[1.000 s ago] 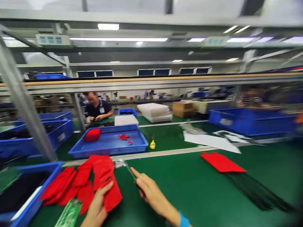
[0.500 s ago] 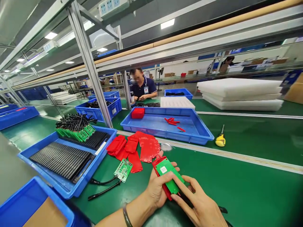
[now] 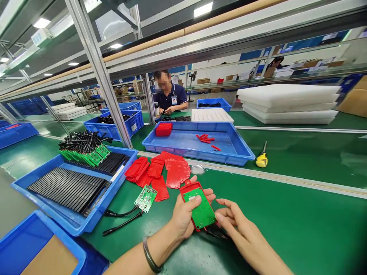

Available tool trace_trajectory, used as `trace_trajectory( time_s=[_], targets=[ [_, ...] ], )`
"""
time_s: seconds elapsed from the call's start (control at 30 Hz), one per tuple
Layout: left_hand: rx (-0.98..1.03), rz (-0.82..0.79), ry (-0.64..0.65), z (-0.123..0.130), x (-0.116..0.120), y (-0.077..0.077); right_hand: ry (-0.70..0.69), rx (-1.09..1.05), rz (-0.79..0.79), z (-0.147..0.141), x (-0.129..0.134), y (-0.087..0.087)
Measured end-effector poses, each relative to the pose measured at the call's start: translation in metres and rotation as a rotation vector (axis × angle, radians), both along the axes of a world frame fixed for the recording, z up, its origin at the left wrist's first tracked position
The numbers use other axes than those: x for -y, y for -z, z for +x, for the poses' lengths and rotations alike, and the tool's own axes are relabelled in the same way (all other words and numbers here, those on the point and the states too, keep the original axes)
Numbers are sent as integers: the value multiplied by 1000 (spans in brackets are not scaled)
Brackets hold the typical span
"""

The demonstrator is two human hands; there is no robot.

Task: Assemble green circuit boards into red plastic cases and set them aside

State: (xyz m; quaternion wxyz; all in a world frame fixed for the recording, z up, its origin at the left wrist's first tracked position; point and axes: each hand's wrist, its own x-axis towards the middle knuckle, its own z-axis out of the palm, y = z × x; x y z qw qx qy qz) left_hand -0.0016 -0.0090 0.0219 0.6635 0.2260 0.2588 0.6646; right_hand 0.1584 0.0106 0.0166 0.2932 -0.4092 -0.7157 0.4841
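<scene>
Over the green surface [image 3: 286, 225], your L hand [image 3: 186, 214] gripped the green PCB [image 3: 200, 210] in its red cover, long axis pointing away; R hand [image 3: 241, 233] open, fingertips touching its near-right edge.

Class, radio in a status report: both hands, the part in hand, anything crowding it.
Left hand grips green circuit board seated in red case. Right hand open, fingertips at board's edge. Loose red covers close behind.

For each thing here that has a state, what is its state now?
left hand: gripping the green board
right hand: open, fingertips at the board's edge
green board: lying in a red cover, held tilted
loose board: flat on the belt, cables attached
long blue tray: nearly bare, few red parts
screwdriver: lying down
</scene>
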Motion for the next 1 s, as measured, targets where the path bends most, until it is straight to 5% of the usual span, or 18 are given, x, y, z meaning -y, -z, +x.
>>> trace_trajectory(
  time_s=[0.17, 0.4, 0.63, 0.7, 0.8, 0.87, 1.0],
  targets=[
    [-32, 12, 126, 1, 7, -9, -254, -184, -363, -4, 2, -11],
    [-105, -47, 79, 3, 9, -3, -195, -304, -391, -17, 10, -1],
    [84, -96, 116, 8, 4, 4, -228, -171, -393, -17, 3, 1],
    [68, -45, 19, 8, 2, 2, -104, -30, -158, -15, 3, 4],
    [80, -30, -134, 6, -2, -2, 92, 168, 498, -12, 6, 8],
    [101, -38, -214, 2, -4, -3, 78, 241, 848, -12, 9, 7],
    [133, -55, -284, -3, -7, -4, -8, 383, 1083, -18, 13, 4]
  ],
)
